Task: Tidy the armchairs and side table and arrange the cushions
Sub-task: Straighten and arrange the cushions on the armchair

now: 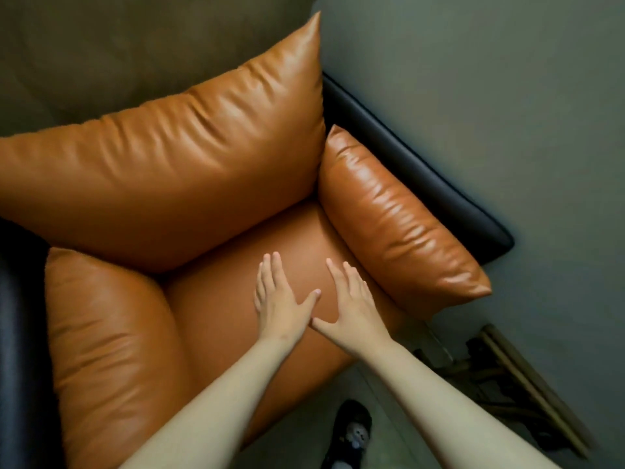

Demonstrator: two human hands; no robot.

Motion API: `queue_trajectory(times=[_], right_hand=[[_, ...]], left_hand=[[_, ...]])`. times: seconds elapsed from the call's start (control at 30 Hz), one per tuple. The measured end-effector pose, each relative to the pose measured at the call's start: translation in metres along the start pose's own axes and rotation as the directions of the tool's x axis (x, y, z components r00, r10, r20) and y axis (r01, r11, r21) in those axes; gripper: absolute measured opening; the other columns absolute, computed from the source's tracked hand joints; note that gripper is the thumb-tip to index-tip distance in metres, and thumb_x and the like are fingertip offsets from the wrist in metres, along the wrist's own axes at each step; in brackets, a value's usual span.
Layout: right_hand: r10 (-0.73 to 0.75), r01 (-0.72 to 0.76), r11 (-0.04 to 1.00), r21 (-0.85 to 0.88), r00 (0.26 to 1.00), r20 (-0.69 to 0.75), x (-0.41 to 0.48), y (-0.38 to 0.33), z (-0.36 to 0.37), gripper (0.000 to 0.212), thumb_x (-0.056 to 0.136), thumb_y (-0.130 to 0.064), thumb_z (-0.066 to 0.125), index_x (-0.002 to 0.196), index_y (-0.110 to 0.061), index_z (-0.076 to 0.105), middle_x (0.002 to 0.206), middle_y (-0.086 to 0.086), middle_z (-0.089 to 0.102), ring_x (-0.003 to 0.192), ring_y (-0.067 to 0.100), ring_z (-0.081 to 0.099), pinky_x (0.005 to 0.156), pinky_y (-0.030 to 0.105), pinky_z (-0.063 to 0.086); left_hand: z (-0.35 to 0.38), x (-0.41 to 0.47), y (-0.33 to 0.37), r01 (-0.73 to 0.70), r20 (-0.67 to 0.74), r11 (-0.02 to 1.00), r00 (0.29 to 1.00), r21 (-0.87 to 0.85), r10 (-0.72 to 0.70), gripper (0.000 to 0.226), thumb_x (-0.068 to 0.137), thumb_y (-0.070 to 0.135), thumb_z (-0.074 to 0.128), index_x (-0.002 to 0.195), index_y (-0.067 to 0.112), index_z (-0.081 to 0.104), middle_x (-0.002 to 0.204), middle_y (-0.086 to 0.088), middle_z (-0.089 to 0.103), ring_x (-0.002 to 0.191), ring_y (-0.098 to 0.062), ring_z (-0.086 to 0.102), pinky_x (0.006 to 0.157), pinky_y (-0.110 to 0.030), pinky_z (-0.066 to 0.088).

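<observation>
An orange leather armchair fills the view from above. Its seat cushion (220, 313) lies in the middle. My left hand (279, 299) and my right hand (351, 306) rest flat on the seat, side by side, fingers spread and thumbs almost touching, holding nothing. A big back cushion (176, 174) leans behind the seat. A left arm cushion (111, 350) and a right arm cushion (399, 221) flank it.
The chair's black frame shows along the right side (422, 170) and the left edge (17, 333). A wooden rack or stand (507, 377) lies on the grey floor at the right. My black shoe (350, 431) stands by the seat's front.
</observation>
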State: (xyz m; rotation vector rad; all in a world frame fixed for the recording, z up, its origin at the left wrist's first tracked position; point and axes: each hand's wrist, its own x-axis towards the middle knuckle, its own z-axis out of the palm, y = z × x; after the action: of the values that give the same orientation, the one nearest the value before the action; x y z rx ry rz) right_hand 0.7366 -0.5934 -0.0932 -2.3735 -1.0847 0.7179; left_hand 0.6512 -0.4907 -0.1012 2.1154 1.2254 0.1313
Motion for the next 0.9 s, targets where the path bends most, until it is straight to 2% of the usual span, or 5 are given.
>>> queue_trajectory(times=[0.2,0.4,0.6,0.73,0.9], right_hand=[[0.074,-0.1,0.989,-0.109,0.971,-0.225,0.01,0.073,-0.07,0.091,0.086,-0.049,0.062,0.152,-0.029,0.004,0.161,0.008,0.005,0.149,0.023,-0.004,0.119,0.035,-0.001],[0.339,-0.346,0.938,0.02,0.902,-0.269,0.005,0.141,-0.107,0.102,0.079,-0.062,0.063,0.153,-0.024,0.004,0.161,0.006,0.005,0.149,0.021,-0.003,0.12,0.039,0.007],[0.539,-0.47,0.83,0.301,0.814,-0.216,0.0,0.173,-0.11,0.097,0.077,-0.056,0.07,0.151,-0.028,0.013,0.159,0.003,0.011,0.143,0.028,0.024,0.106,0.044,0.039],[0.651,-0.525,0.701,0.483,0.747,-0.132,-0.002,0.189,-0.103,0.093,0.077,-0.053,0.072,0.15,-0.03,0.018,0.152,0.007,0.032,0.131,0.03,0.043,0.098,0.042,0.044],[0.681,-0.522,0.66,0.54,0.719,-0.138,0.0,0.19,-0.096,0.084,0.078,-0.057,0.068,0.147,-0.033,0.027,0.133,0.006,0.056,0.119,0.028,0.055,0.096,0.041,0.05]], left_hand=[[0.047,0.031,0.094,-0.372,0.163,0.918,0.923,0.14,0.35,0.095,0.085,0.044,0.066,0.153,0.027,0.001,0.162,0.002,-0.005,0.148,-0.017,-0.008,0.118,-0.036,0.004],[0.083,0.054,0.152,-0.452,0.308,0.879,0.867,0.154,0.392,0.102,0.079,0.048,0.071,0.153,0.028,0.004,0.161,0.002,-0.004,0.148,-0.019,-0.006,0.118,-0.037,0.009],[0.118,0.06,0.168,-0.156,0.347,0.987,0.928,0.028,0.137,0.095,0.085,0.049,0.063,0.153,0.028,-0.001,0.161,0.0,-0.014,0.147,-0.024,-0.011,0.118,-0.049,0.009],[0.139,0.061,0.165,0.122,0.349,0.98,0.935,-0.156,-0.061,0.1,0.084,0.047,0.066,0.151,0.033,-0.006,0.16,-0.004,-0.012,0.147,-0.033,0.004,0.117,-0.047,0.016],[0.159,0.061,0.161,0.229,0.376,0.954,0.916,-0.193,-0.144,0.106,0.084,0.05,0.065,0.147,0.039,-0.019,0.159,-0.006,-0.02,0.145,-0.041,0.012,0.116,-0.05,0.023]])
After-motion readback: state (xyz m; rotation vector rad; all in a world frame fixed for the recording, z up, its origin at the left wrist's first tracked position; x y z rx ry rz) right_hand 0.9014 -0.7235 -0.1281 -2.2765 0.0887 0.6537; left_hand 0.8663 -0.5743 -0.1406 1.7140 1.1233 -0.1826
